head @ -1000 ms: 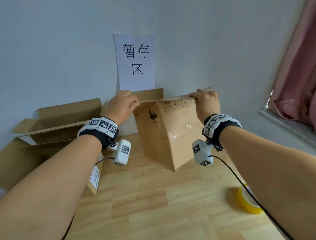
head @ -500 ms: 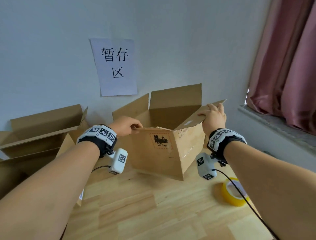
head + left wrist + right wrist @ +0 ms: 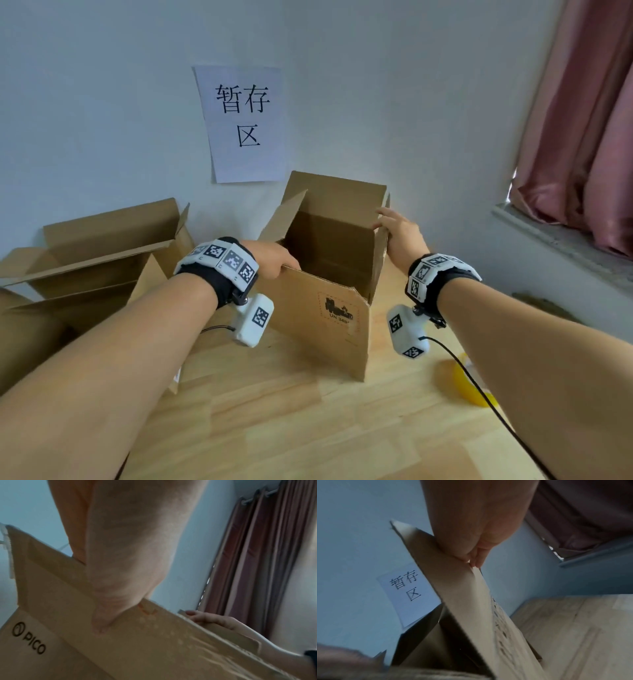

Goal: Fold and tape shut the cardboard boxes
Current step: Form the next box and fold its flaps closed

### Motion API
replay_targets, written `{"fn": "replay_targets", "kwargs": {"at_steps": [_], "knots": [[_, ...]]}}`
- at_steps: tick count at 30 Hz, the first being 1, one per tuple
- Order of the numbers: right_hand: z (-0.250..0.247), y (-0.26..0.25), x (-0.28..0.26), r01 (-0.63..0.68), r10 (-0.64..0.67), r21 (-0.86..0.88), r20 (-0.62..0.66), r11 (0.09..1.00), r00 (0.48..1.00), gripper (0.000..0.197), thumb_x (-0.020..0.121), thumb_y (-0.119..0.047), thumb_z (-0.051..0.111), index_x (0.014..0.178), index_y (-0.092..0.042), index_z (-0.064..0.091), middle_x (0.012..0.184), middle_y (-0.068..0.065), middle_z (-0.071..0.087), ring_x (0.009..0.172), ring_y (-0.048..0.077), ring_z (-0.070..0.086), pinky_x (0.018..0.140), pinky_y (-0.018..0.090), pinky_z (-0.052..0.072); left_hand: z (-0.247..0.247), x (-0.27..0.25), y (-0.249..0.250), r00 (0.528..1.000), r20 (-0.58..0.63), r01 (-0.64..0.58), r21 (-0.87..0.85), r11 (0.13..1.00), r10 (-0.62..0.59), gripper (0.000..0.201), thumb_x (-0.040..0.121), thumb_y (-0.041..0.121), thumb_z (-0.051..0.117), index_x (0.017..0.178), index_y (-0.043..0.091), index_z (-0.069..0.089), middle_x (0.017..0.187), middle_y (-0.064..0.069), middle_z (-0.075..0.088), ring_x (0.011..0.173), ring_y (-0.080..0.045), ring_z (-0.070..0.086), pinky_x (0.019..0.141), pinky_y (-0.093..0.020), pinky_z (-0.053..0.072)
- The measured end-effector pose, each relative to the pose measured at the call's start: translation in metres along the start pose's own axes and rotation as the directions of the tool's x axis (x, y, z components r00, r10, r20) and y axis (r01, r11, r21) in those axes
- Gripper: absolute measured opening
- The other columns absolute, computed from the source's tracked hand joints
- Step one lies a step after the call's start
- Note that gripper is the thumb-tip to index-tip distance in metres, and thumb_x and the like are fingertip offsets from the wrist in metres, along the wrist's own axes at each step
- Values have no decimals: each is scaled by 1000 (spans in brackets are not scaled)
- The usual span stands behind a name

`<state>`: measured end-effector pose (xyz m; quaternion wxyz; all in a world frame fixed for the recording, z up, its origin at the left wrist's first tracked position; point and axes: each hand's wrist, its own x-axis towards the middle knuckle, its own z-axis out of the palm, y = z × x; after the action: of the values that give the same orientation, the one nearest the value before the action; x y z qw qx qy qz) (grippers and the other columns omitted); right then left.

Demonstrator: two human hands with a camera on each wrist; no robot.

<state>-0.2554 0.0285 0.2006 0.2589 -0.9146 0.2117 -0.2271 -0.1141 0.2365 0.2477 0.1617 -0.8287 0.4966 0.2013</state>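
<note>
A brown cardboard box (image 3: 335, 315) stands upright on the wooden table (image 3: 308, 428), top open, its flaps standing up. My left hand (image 3: 274, 260) grips the top edge of the near wall, thumb outside (image 3: 128, 561), fingers hidden inside. My right hand (image 3: 397, 233) holds the right flap, which stands upright; its fingers curl over the flap's edge (image 3: 214, 620). In the right wrist view the hand (image 3: 476, 520) clamps that flap (image 3: 462, 595). A yellow tape roll (image 3: 469, 383) lies on the table at the right, under my right forearm.
Other open cardboard boxes (image 3: 102, 246) lie stacked at the left against the wall. A paper sign (image 3: 245, 123) hangs on the wall behind the box. A window sill (image 3: 561, 240) and pink curtain (image 3: 582, 120) are at the right.
The box has turned from tilted with its bottom toward me to upright with the opening on top. Both hands came down with it, and the right flap rose from outward to upright.
</note>
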Motion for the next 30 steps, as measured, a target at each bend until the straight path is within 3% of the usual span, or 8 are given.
{"fn": "replay_targets", "kwargs": {"at_steps": [7,10,15,19,22,25,27,30], "knots": [[11,-28,12,89,-86,-7,170,996,982,56,84,20,38,127,-13,53,154,-2,25,134,25,40,104,27,36,-4,-10,-2,996,53,73,1,997,-73,34,91,-1,40,114,10,62,102,-9,61,85,-19,50,65,-23,37],[7,-24,9,66,-53,-72,180,995,982,68,81,21,40,139,-16,38,155,-3,19,123,28,50,94,32,46,-2,-10,-9,993,63,100,-39,994,-98,35,88,-3,39,112,6,62,93,-6,55,82,-19,47,63,-23,35],[4,-16,4,64,-36,-126,212,990,977,73,83,11,48,144,-23,26,153,-2,20,112,27,57,78,33,55,-1,-7,-8,990,63,133,-86,987,-128,22,87,-3,38,84,12,55,78,-4,48,73,-17,41,61,-23,31],[2,-15,5,127,-94,-97,288,987,953,78,91,-18,58,150,-30,7,158,-6,8,125,25,49,94,37,47,-5,-6,-7,988,49,153,-99,983,-149,20,88,0,38,78,12,52,71,-1,45,68,-17,39,60,-24,30],[11,-18,1,167,-91,-141,435,976,896,60,94,-38,52,147,-36,24,152,-4,32,128,21,47,106,38,36,-3,-5,-8,988,45,151,-109,983,-147,21,91,3,39,78,12,54,70,0,46,66,-15,40,59,-23,31],[28,-15,-3,149,-33,-163,561,975,827,42,98,-24,46,136,-41,44,146,-14,40,132,15,42,112,35,29,-1,-5,-10,988,51,148,-127,981,-143,22,90,1,38,80,12,54,68,0,45,63,-14,38,57,-21,30],[32,-14,-4,44,54,-147,599,988,799,60,94,-3,41,136,-47,42,150,-15,33,137,18,35,113,38,30,2,-4,-14,989,41,145,-138,980,-140,24,89,-1,38,82,11,57,68,1,46,64,-14,40,57,-21,31],[30,-18,-5,2,92,-148,625,989,775,77,88,10,31,139,-46,36,153,-15,26,138,21,32,109,33,34,3,-3,-16,990,33,141,-146,979,-138,23,89,-1,37,78,11,54,66,1,43,62,-14,37,56,-21,29]]}}
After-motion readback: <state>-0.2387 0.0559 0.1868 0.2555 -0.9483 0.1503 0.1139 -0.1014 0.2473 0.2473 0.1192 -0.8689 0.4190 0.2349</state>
